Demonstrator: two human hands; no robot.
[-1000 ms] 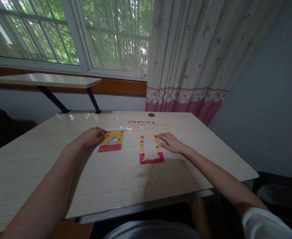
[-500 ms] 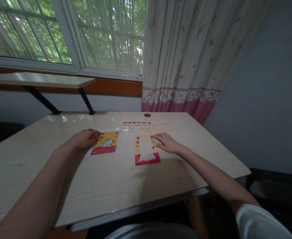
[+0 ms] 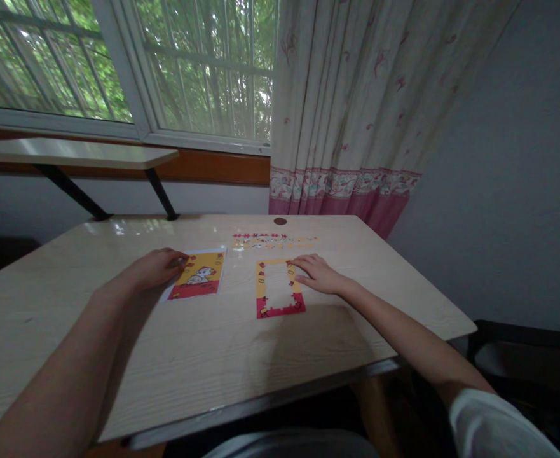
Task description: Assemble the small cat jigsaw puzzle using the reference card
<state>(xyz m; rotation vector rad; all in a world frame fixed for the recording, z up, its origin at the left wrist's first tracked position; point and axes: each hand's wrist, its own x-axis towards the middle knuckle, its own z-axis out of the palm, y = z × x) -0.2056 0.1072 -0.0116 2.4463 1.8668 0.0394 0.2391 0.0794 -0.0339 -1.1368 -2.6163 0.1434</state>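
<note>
My left hand [image 3: 158, 267] is at the left edge of a picture sheet [image 3: 203, 270], its fingers closed on the upper left border. The sheet shows a white cartoon animal on yellow and red, with a pale margin. To the right lies a puzzle frame [image 3: 280, 312], yellow above and red below, with a bare middle and a notched inner edge. My right hand [image 3: 318, 273] rests on the frame's upper right side, fingers stretched out and thumb apart. Beyond the frame, several small puzzle pieces [image 3: 260, 236] lie in rows, red at the back and yellow and white in front.
The pale wooden table [image 3: 203, 356] has a round brown disc [image 3: 280, 221] near its far edge. A raised shelf [image 3: 74, 152] on dark struts stands at the back left. A curtain [image 3: 341, 127] hangs behind, and a dark chair [image 3: 522, 356] is at the right.
The whole view has shifted slightly to the left. Both hands stay at the sheet and the frame, with no clear movement of either on the table.
</note>
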